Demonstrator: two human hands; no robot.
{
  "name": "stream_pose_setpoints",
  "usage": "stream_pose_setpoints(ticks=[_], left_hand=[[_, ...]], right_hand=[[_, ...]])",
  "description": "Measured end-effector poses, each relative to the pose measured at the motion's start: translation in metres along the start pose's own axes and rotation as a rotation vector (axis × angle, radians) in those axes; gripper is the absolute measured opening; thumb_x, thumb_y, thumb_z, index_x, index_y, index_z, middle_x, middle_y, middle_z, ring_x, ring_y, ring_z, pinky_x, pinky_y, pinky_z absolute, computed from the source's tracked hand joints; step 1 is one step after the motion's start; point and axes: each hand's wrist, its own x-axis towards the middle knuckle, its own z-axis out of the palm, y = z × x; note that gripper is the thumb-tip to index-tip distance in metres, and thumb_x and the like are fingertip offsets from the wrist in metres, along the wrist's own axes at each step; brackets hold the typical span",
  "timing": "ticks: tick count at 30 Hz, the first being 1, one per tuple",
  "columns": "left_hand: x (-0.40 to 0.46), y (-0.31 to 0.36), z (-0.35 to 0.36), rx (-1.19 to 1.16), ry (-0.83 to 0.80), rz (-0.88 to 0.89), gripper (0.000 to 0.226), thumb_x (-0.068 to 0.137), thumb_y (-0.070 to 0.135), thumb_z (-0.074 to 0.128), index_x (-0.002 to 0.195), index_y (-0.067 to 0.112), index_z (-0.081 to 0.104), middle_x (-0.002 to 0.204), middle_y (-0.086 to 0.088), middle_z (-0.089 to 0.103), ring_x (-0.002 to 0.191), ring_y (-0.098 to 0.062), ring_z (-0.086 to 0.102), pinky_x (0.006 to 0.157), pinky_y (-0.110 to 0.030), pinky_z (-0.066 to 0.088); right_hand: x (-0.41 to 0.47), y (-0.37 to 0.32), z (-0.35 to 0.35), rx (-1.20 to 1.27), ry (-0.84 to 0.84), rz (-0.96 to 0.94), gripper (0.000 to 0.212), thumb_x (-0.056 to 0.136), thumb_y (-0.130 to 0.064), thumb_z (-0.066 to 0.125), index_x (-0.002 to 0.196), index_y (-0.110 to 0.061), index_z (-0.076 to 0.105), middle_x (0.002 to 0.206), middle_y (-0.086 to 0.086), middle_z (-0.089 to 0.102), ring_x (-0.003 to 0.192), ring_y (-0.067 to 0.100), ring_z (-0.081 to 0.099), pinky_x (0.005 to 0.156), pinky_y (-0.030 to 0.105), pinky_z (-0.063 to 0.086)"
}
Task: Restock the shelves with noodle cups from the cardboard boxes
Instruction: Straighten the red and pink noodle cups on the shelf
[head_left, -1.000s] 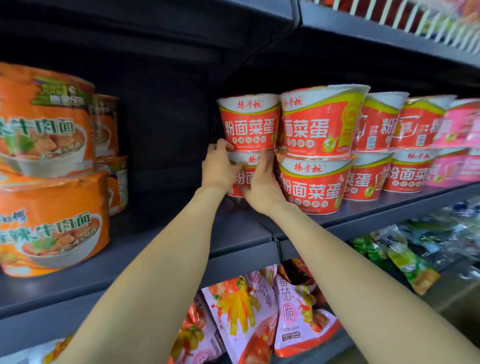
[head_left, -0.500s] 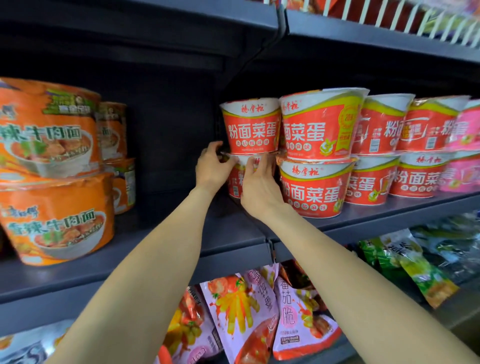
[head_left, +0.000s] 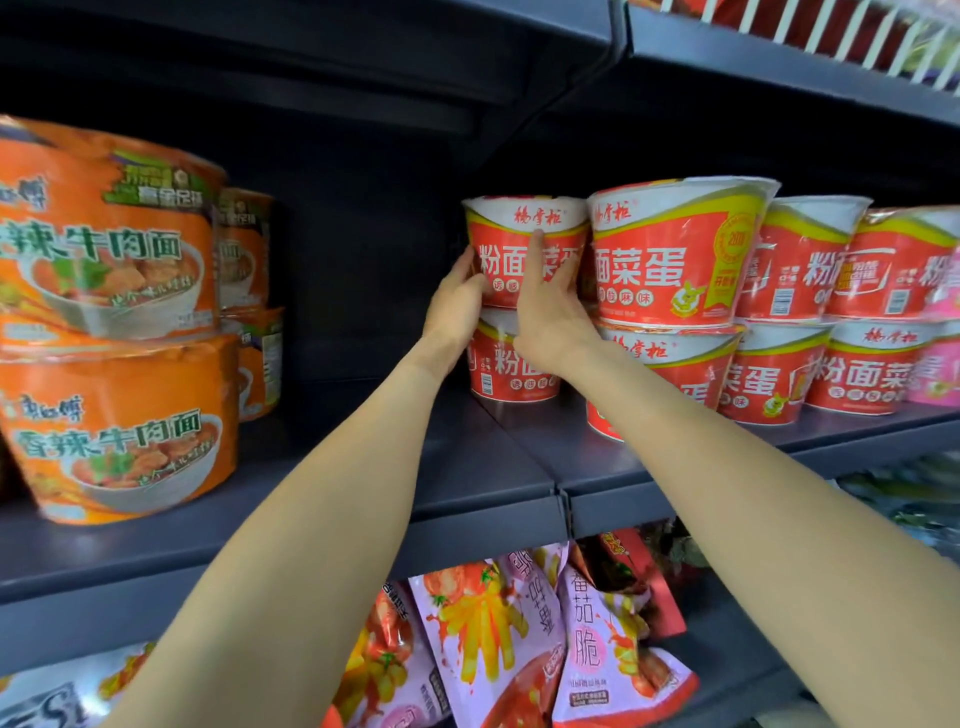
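Observation:
Red noodle cups stand two high on the dark grey shelf (head_left: 519, 483), right of centre. Both my hands hold the leftmost upper cup (head_left: 506, 218), which sits on the lower red cup (head_left: 506, 371). My left hand (head_left: 456, 306) wraps its left side. My right hand (head_left: 545, 306) lies over its front, index finger pointing up and the other fingers curled into the gap beside the neighbouring upper cup (head_left: 670, 249). More red cups (head_left: 862, 364) continue to the right. No cardboard box is in view.
Large orange beef noodle bowls (head_left: 104, 415) are stacked at the left of the same shelf, with bare shelf between them and the red cups. Pink cups (head_left: 940, 364) sit at the far right. Snack bags (head_left: 519, 649) hang below. Another shelf (head_left: 779, 67) runs close overhead.
Both hands have moved up from the lower leftmost cup to the upper one. The view has closed in on the shelf.

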Motion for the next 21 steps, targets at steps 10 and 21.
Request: stream_pose_setpoints(ticks=[10,21], left_hand=[[-0.003,-0.001,0.006,-0.004,0.041,0.026,0.075,0.072,0.010,0.053,0.145,0.016,0.036,0.137,-0.012,0.046,0.102,-0.013,0.060,0.076,-0.022,0.051],[-0.008,0.004,0.006,-0.030,-0.011,0.007,0.072,0.081,0.000,0.051,0.147,0.018,0.030,0.125,-0.005,0.058,0.101,-0.011,0.061,0.076,-0.021,0.051]], right_hand=[[0.011,-0.008,0.001,0.124,0.118,0.097,0.107,0.087,-0.019,0.067,0.148,-0.013,-0.020,0.154,0.026,-0.015,0.144,0.041,0.002,0.112,0.053,0.026],[0.022,-0.003,0.005,0.074,0.161,0.035,0.121,0.079,-0.033,0.075,0.146,-0.031,-0.025,0.149,0.037,0.003,0.132,0.049,0.032,0.103,0.055,0.039]])
